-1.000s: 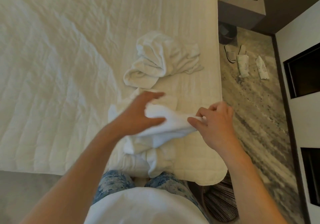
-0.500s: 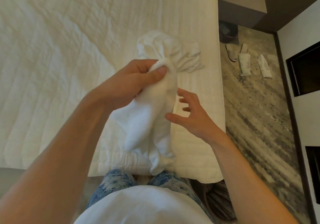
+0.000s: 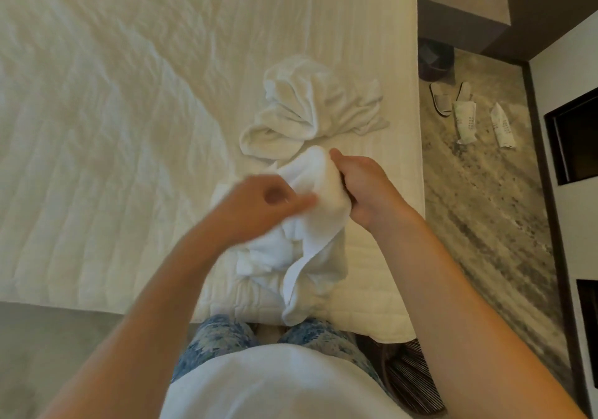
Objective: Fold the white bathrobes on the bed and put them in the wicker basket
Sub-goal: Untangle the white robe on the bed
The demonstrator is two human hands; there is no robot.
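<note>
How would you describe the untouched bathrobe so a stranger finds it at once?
Start at the bed, near its right edge. Beyond the left hand and right hand lies a crumpled bathrobe. Unlike the nearer bathrobe, nobody holds it.

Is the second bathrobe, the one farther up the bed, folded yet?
No, the far bathrobe lies crumpled in a loose heap on the bed.
</note>
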